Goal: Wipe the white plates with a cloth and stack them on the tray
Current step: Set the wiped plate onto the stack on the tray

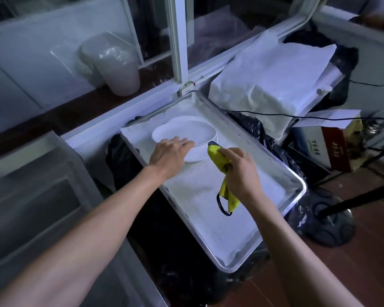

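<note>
A metal tray (294,196) lined with a white mat lies in the middle of the view. White plates (186,131) are stacked at its far end. My left hand (170,154) lies on the near rim of the top plate, fingers stretched over its edge. My right hand (239,171) grips a yellow cloth with a dark border (225,196) just right of the stack. The cloth's upper corner touches the plates' right edge, and its tail hangs down over the mat.
A heap of white cloth or paper (266,80) lies behind the tray at the right. A white window frame (177,41) runs along the back. Black plastic sheeting (253,125), cables, boxes (333,147) and a stand base (328,220) crowd the right side.
</note>
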